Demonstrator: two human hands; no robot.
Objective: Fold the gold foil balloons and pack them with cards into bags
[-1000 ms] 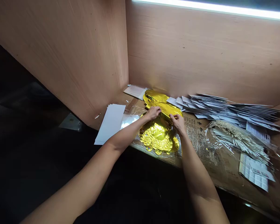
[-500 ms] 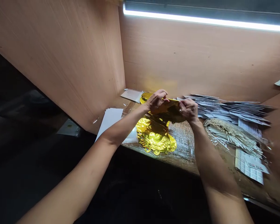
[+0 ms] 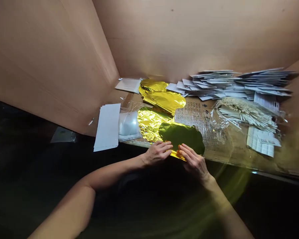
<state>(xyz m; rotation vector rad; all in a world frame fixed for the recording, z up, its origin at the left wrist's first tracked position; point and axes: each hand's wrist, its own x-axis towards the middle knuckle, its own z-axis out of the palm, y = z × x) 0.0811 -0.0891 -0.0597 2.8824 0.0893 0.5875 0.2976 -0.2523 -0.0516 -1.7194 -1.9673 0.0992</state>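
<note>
A flat, uninflated gold foil balloon [image 3: 181, 136] with a rounded, lobed outline lies tilted at the table's front edge, its face dark green-gold in the light. My left hand [image 3: 159, 152] grips its near edge, fingers on top and thumb hidden beneath. Beside it my right hand [image 3: 193, 160] holds the same edge a little to the right. Between the hands a bright strip of the foil's underside or a fold shows. Just behind, crinkled gold foil [image 3: 150, 121] lies partly under the balloon, and a stack of flat gold foil pieces [image 3: 164, 99] sits farther back.
White paper sheets [image 3: 107, 127] and clear plastic sleeves [image 3: 129, 125] lie at left. Stacked white cards or envelopes [image 3: 214, 84] line the back wall. At right are a plastic-wrapped bundle of thin white sticks [image 3: 251, 114] and printed sheets [image 3: 261, 141]. Wooden panels [image 3: 194, 39] enclose the table.
Both hands have come down and toward me, bringing the gold foil balloon from above the pile to the front edge. The view has tilted downward.
</note>
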